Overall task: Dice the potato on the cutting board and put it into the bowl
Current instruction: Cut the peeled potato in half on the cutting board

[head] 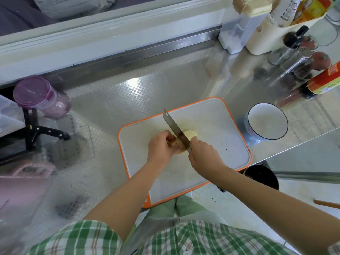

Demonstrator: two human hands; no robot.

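The left hand (pixel 161 148), the right hand (pixel 204 157), the potato (pixel 191 134) and the knife (pixel 175 130) fill the middle of the cutting board (pixel 217 116), whose right part lies bare up to the bowl (pixel 266 122) just beside its edge. Behind the bowl 2 metal shakers (pixel 294 61) and a red-labelled bottle (pixel 325 80) crowd the counter (pixel 139 92); behind the board it lies open. A purple-lidded jar (pixel 36 94) and a black-handled knife (pixel 49 133) stand well apart on the left.
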